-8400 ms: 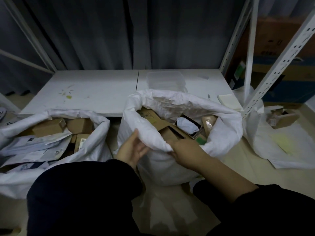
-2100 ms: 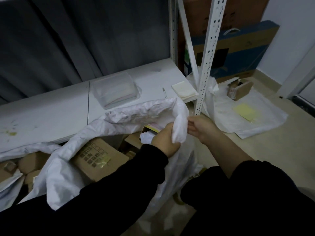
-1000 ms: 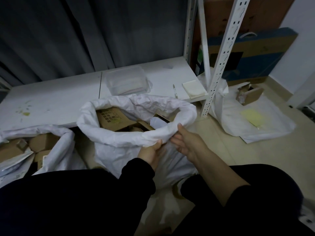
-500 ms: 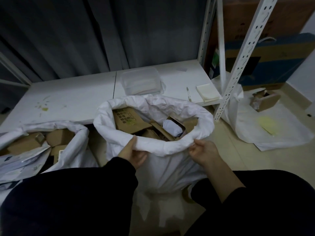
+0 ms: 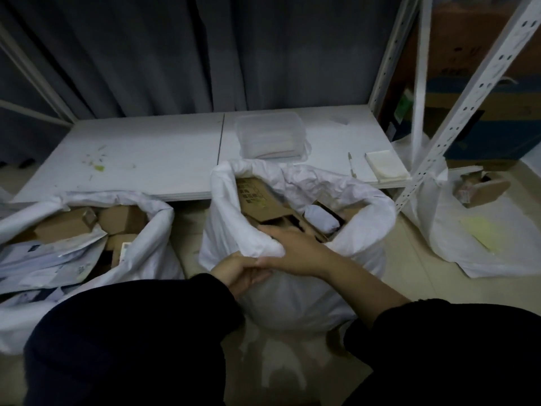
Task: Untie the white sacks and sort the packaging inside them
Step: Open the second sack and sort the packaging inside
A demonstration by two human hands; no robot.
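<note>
That open white sack [image 5: 292, 303] on the floor at the table's [image 5: 146, 159] front edge looks floppy but box-heavy, so grab the rolled rim, where the left hand [image 5: 243, 272] curls underneath and the right hand [image 5: 295, 250] pinches it, fingers inside.

Crinkled woven-plastic sack [image 5: 292, 291] — matt brown cardboard boxes [image 5: 259, 200] inside.

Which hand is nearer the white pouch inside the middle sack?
Right. The right hand reaches over the near rim of the middle sack, close to the white pouch. The left hand is outside, holding the sack below its rolled rim.
</note>
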